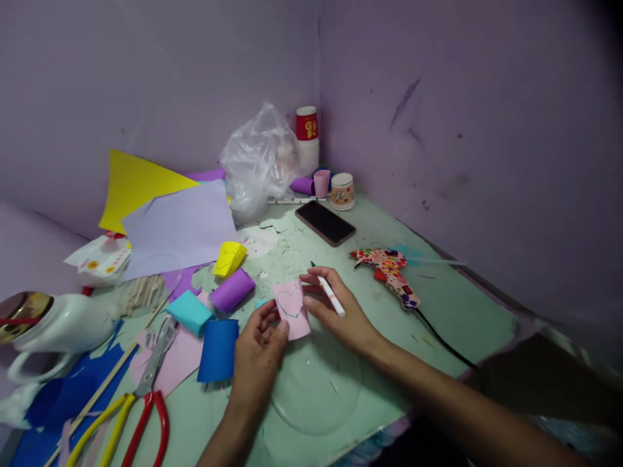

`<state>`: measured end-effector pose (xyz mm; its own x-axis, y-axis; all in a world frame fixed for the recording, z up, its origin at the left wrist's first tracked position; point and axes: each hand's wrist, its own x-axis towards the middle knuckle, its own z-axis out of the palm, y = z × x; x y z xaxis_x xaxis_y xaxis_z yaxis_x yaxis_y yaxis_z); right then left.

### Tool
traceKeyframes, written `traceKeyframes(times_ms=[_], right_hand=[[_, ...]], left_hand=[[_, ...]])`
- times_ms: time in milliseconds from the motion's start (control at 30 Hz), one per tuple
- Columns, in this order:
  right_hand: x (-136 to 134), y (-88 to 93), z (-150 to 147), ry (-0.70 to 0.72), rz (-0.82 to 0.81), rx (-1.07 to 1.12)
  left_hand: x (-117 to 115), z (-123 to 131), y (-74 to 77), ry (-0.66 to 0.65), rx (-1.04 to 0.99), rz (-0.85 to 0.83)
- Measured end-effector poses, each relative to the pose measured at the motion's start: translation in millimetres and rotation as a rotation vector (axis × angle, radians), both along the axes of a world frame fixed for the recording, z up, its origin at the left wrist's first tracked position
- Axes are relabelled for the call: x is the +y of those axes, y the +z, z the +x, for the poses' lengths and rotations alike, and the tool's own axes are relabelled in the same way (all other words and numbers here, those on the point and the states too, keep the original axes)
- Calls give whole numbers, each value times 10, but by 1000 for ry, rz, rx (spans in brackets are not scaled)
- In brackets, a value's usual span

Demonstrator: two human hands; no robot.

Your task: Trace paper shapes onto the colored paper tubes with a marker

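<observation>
A small pink paper with a heart outline drawn on it lies on the green table. My left hand pinches its lower edge between thumb and fingers. My right hand holds a white pen with a dark tip and touches the paper's right edge. Rolled paper tubes lie just left of the hands: a dark blue one, a teal one, a purple one and a yellow one.
Scissors with red and yellow handles lie at the front left. A patterned glue gun with a black cord and a phone lie to the right. Paper sheets, a plastic bag and cups fill the back corner. A white jug stands far left.
</observation>
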<state>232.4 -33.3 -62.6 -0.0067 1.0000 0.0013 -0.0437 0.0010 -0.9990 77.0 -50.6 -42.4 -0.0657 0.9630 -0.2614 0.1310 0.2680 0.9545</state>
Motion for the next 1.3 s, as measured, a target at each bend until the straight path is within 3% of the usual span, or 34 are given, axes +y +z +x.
traceKeyframes(times_ms=[100,233,333,433,533,633,733,833,1067,1200,1300], right_hand=[[21,97,-47,3,-105,-68],[-1,219,-148,-34,-159,-281],[3,225,-182,-59,-152,-239],[41,197,-127,-75,-130,-64],[81,240,-3,-49,-89,206],[101,381,106,31,-67,525],[121,497,123,152,-39,782],[173,463,42,286,-63,924],[299,163,-209,394,-133,728],[338,178,-204,380,-137,757],[368,236,-126,300,-130,651]], left_hand=[[-9,37,22,20,-63,-8],[-86,77,35,-11,33,49],[-130,51,58,-70,158,94],[-123,-23,93,-45,287,168],[-63,-121,127,145,346,265],[7,-204,157,199,151,233],[36,-223,169,123,-119,120],[20,-171,136,60,-289,47],[-1,-99,42,-151,-538,-53],[8,-187,89,-137,-442,-64],[11,-251,114,-129,-293,-4]])
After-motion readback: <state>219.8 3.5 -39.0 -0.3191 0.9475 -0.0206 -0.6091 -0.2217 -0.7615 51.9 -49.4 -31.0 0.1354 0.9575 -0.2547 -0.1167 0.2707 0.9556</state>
